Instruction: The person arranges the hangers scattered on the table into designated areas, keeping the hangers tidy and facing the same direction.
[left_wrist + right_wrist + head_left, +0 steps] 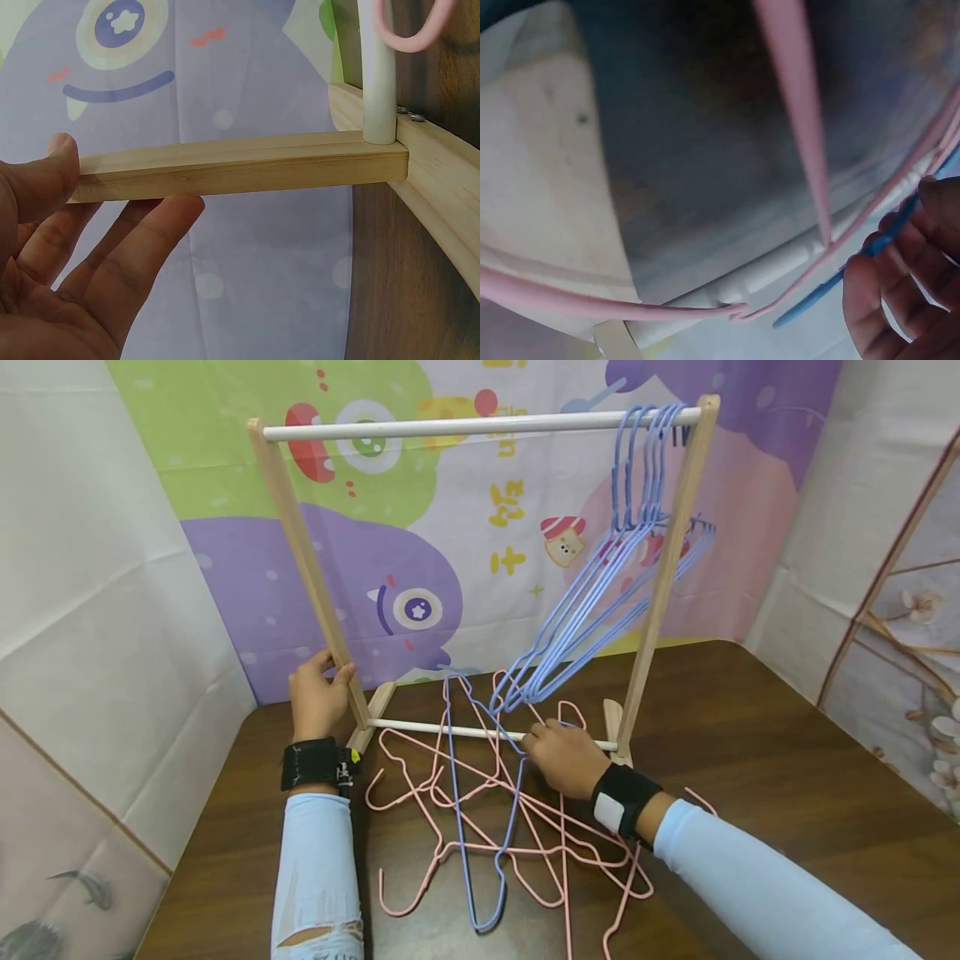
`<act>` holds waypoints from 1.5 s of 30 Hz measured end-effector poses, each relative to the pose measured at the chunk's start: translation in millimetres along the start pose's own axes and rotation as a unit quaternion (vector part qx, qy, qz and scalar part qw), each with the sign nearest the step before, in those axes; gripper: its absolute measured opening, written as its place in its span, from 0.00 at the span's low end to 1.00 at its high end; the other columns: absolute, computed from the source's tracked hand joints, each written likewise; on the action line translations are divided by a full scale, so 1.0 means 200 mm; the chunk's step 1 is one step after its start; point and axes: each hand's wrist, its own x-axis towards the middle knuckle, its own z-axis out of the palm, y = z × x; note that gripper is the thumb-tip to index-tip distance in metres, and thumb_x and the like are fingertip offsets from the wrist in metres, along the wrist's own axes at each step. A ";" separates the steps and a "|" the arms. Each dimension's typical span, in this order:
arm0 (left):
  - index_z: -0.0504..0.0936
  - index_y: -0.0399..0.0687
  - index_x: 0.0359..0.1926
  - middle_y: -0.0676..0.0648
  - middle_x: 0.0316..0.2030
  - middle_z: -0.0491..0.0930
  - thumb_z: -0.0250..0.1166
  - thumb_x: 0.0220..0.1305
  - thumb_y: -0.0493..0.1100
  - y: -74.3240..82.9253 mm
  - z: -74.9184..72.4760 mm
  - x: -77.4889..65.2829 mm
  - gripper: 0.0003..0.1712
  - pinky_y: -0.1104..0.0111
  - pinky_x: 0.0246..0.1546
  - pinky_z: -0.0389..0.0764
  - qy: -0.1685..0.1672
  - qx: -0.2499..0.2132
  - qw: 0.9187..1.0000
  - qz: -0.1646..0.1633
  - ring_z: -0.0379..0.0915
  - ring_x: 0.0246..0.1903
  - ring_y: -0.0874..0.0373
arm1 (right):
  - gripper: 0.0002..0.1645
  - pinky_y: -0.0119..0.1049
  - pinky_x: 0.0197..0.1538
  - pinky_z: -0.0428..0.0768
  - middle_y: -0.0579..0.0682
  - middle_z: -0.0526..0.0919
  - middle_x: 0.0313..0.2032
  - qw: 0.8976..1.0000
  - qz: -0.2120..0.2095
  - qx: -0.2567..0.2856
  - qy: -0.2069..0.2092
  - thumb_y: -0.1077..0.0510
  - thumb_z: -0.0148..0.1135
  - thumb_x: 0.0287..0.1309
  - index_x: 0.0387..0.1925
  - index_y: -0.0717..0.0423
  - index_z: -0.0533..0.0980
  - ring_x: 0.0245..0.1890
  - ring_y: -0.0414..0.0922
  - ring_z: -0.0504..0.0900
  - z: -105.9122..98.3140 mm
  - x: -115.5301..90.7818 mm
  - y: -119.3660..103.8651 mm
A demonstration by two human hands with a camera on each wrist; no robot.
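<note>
A small clothes rack has wooden posts and a white top rail (450,428). My left hand (318,697) holds its left wooden post (311,560) low down; the left wrist view has the thumb (64,161) on one side of the post and the fingers (142,255) on the other. With my right hand (564,758) I pinch a blue clothes hanger (459,810), whose blue wire (885,236) runs between thumb and fingers in the right wrist view. It lies across a tangle of pink hangers (502,847) on the table.
Several blue hangers (581,610) hang at the right end of the top rail, beside the right post (671,585). A white lower bar (442,727) crosses behind the pile. The brown table (750,735) meets a cartoon-print cloth (495,602) at the back.
</note>
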 end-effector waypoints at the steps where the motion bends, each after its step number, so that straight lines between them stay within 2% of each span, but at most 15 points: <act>1: 0.81 0.38 0.62 0.36 0.57 0.83 0.65 0.73 0.40 0.00 0.00 0.00 0.20 0.48 0.48 0.86 0.000 -0.001 1.000 0.000 0.84 0.48 0.36 | 0.06 0.41 0.27 0.82 0.52 0.81 0.31 1.000 0.008 0.004 0.008 0.63 0.71 0.56 0.32 0.58 0.79 0.30 0.50 0.80 -0.01 0.00 0.00; 4: 0.81 0.38 0.63 0.35 0.57 0.83 0.65 0.73 0.39 0.00 0.00 0.00 0.21 0.48 0.47 0.86 0.000 -0.003 1.000 0.000 0.84 0.48 0.36 | 0.10 0.40 0.22 0.78 0.49 0.79 0.26 0.996 0.067 0.053 0.016 0.59 0.70 0.60 0.27 0.55 0.77 0.25 0.47 0.78 -0.05 0.00 -0.03; 6: 0.81 0.38 0.63 0.35 0.57 0.83 0.65 0.73 0.40 0.00 0.00 -0.01 0.21 0.48 0.48 0.86 0.001 -0.003 1.000 -0.001 0.84 0.49 0.36 | 0.14 0.39 0.20 0.74 0.46 0.76 0.22 0.984 0.131 0.122 0.004 0.57 0.68 0.64 0.23 0.53 0.75 0.21 0.44 0.76 -0.08 -0.01 -0.05; 8: 0.81 0.38 0.62 0.36 0.56 0.83 0.64 0.73 0.41 0.00 0.00 -0.01 0.20 0.48 0.48 0.86 0.002 -0.002 1.000 -0.002 0.84 0.49 0.36 | 0.19 0.36 0.20 0.70 0.43 0.72 0.18 0.956 0.203 0.211 -0.021 0.56 0.66 0.66 0.19 0.51 0.74 0.18 0.41 0.72 -0.12 -0.01 -0.07; 10: 0.81 0.38 0.62 0.36 0.56 0.83 0.64 0.73 0.41 0.00 0.00 -0.01 0.20 0.48 0.48 0.86 0.004 0.000 1.000 -0.002 0.84 0.49 0.36 | 0.23 0.33 0.21 0.67 0.41 0.70 0.15 0.918 0.263 0.293 -0.051 0.56 0.65 0.67 0.15 0.51 0.74 0.17 0.39 0.69 -0.15 -0.01 -0.10; 11: 0.81 0.39 0.62 0.36 0.56 0.83 0.65 0.73 0.41 0.00 0.00 -0.01 0.20 0.48 0.48 0.86 0.004 0.000 1.000 -0.002 0.84 0.49 0.36 | 0.23 0.32 0.21 0.67 0.41 0.71 0.14 0.894 0.289 0.335 -0.065 0.56 0.65 0.67 0.14 0.53 0.76 0.16 0.38 0.69 -0.16 -0.01 -0.10; 14: 0.82 0.38 0.61 0.36 0.56 0.83 0.65 0.73 0.41 0.00 0.00 -0.01 0.20 0.48 0.49 0.86 0.005 0.002 1.000 -0.001 0.84 0.49 0.36 | 0.22 0.27 0.19 0.70 0.42 0.74 0.13 0.801 0.366 0.460 -0.113 0.57 0.63 0.68 0.17 0.59 0.79 0.13 0.35 0.70 -0.20 0.00 -0.12; 17: 0.81 0.38 0.61 0.36 0.56 0.83 0.65 0.73 0.41 0.00 -0.01 -0.01 0.20 0.48 0.49 0.85 0.002 0.000 1.000 -0.001 0.84 0.49 0.36 | 0.19 0.25 0.15 0.72 0.45 0.76 0.13 0.681 0.440 0.566 -0.150 0.58 0.60 0.69 0.24 0.66 0.80 0.11 0.35 0.71 -0.23 0.01 -0.12; 19: 0.81 0.38 0.62 0.36 0.57 0.83 0.65 0.73 0.41 0.00 -0.01 -0.01 0.20 0.48 0.49 0.86 0.001 -0.001 1.000 -0.003 0.84 0.49 0.36 | 0.18 0.24 0.16 0.72 0.46 0.76 0.14 0.616 0.467 0.612 -0.169 0.59 0.58 0.71 0.27 0.68 0.79 0.11 0.34 0.71 -0.24 0.02 -0.12; 22: 0.81 0.38 0.62 0.36 0.57 0.83 0.65 0.73 0.41 0.00 -0.01 -0.01 0.20 0.49 0.48 0.86 0.000 -0.003 1.000 -0.008 0.84 0.49 0.37 | 0.16 0.23 0.17 0.72 0.45 0.76 0.15 0.541 0.490 0.658 -0.187 0.59 0.56 0.73 0.29 0.67 0.77 0.11 0.33 0.71 -0.24 0.03 -0.13; 25: 0.81 0.38 0.62 0.36 0.57 0.83 0.64 0.73 0.42 0.00 -0.01 -0.01 0.20 0.49 0.48 0.86 0.000 -0.004 1.000 -0.010 0.84 0.49 0.37 | 0.16 0.23 0.17 0.71 0.44 0.74 0.14 0.496 0.501 0.684 -0.186 0.61 0.55 0.73 0.27 0.64 0.75 0.11 0.33 0.70 -0.22 0.03 -0.15; 27: 0.81 0.38 0.62 0.36 0.57 0.83 0.64 0.73 0.42 0.00 -0.01 -0.01 0.20 0.49 0.49 0.86 -0.001 -0.004 1.000 -0.009 0.84 0.49 0.37 | 0.16 0.23 0.17 0.70 0.44 0.73 0.13 0.481 0.508 0.692 -0.180 0.62 0.55 0.73 0.26 0.63 0.75 0.10 0.33 0.70 -0.21 0.03 -0.17; 30: 0.81 0.38 0.62 0.36 0.57 0.83 0.65 0.73 0.41 0.00 -0.01 -0.01 0.20 0.48 0.48 0.86 0.000 -0.006 1.000 -0.009 0.84 0.49 0.37 | 0.15 0.23 0.16 0.70 0.44 0.73 0.13 0.470 0.517 0.695 -0.172 0.64 0.55 0.72 0.25 0.61 0.74 0.09 0.33 0.69 -0.19 0.03 -0.20; 35: 0.80 0.39 0.63 0.36 0.57 0.82 0.64 0.73 0.40 0.01 0.00 -0.01 0.21 0.48 0.48 0.86 -0.002 -0.007 1.000 -0.008 0.84 0.49 0.36 | 0.16 0.23 0.15 0.70 0.44 0.73 0.13 0.466 0.529 0.690 -0.161 0.68 0.56 0.69 0.23 0.62 0.75 0.09 0.33 0.68 -0.15 0.04 -0.24; 45: 0.80 0.40 0.65 0.36 0.58 0.82 0.64 0.73 0.40 0.01 0.00 -0.01 0.22 0.48 0.48 0.86 -0.006 -0.010 1.000 -0.011 0.84 0.50 0.36 | 0.17 0.23 0.15 0.69 0.44 0.72 0.11 0.491 0.534 0.671 -0.154 0.71 0.54 0.67 0.20 0.61 0.74 0.08 0.33 0.67 -0.13 0.05 -0.26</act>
